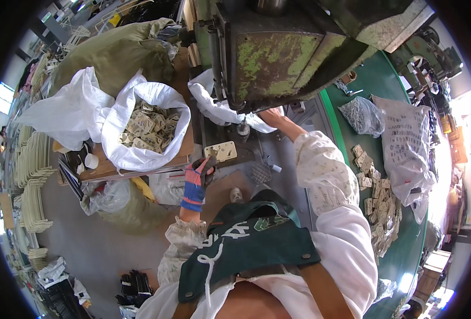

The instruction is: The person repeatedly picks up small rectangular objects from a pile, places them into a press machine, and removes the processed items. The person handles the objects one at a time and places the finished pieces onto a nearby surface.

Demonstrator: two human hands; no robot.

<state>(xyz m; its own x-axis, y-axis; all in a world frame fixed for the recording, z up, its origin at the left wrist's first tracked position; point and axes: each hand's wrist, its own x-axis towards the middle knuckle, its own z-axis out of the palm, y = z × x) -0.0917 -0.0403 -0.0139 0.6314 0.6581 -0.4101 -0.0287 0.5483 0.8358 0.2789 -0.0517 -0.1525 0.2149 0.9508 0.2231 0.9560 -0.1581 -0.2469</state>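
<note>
My left hand [198, 174], in a blue and red striped glove with dark fingertips, is closed on the lower left corner of a flat cream plate [222, 151] with round holes. The plate is beside the machine's lower working parts [243, 129]. My bare right hand [271, 115] reaches under the machine head, at the edge of a white sack [214, 109]. Its fingertips are hidden there, so whether it grips anything does not show. Left of the machine, an open white sack [117, 151] holds many similar cream plates [146, 127].
The green and rusty machine head [278, 58] hangs over my hands. To the right, a green table [405, 234] bears loose cream pieces [379, 202], a clear bag of metal parts [363, 114] and a printed sack [405, 143]. A stuffed olive sack [118, 56] stands far left.
</note>
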